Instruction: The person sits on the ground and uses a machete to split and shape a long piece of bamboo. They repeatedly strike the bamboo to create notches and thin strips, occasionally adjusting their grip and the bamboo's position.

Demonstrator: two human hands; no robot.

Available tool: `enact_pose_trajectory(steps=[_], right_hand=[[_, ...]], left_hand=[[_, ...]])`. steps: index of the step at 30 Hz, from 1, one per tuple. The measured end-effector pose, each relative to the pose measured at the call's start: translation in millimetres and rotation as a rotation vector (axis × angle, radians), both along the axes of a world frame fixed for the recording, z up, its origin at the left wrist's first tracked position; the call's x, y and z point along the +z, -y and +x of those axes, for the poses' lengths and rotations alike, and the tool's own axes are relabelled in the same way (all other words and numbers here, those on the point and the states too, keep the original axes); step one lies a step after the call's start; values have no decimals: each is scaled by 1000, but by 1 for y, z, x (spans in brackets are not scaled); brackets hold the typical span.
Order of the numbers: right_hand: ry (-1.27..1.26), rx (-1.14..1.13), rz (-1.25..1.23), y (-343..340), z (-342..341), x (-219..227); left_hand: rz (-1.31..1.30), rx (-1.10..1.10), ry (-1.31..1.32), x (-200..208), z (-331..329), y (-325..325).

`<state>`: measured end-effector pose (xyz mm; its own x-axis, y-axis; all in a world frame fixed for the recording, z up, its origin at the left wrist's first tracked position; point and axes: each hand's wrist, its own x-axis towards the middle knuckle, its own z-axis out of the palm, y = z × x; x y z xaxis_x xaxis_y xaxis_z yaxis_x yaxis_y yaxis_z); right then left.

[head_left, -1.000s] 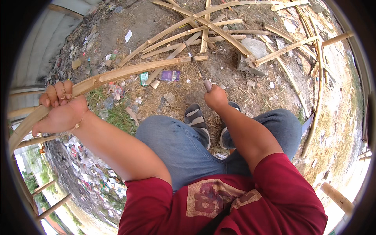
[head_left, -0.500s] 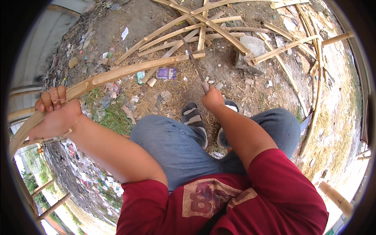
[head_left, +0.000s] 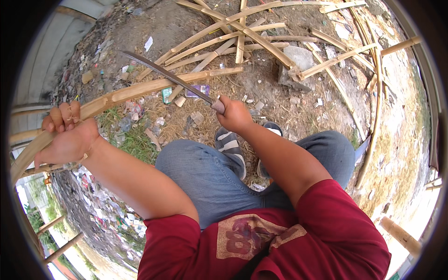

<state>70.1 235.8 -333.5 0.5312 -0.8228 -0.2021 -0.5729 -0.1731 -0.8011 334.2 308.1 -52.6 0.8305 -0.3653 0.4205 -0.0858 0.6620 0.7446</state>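
Note:
At the far left, my left hand is wrapped round a long split bamboo strip, which runs from the left rim to the middle of the picture. My right hand, in front of my knees, is closed on the handle of a machete. Its long dark blade slants up and to the left, crossing over the bamboo strip near its middle. Whether the blade touches the strip I cannot tell.
Several split bamboo pieces lie crisscrossed on the ground ahead. A concrete block sits among them. More bamboo curves along the right. Litter and a purple packet lie beyond my feet; a grey wall stands at the left.
My right hand has moved a little left and nearer me. The machete blade has swung left, from beside the strip's far end to across it. My left hand stays put.

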Motion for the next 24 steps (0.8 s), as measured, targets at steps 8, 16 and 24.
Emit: enact_pose_trajectory(steps=[8,16,24], right_hand=[[-277,-356,193,-2,-48,-80],[63,27,-45,-4,8,9],[-359,-319,258,8,-48,-91]], left_hand=[[64,195,-19,1,-11,6],[-13,-86,13,-8,15,-7],[-180,-684,90,-18,36,-17]])
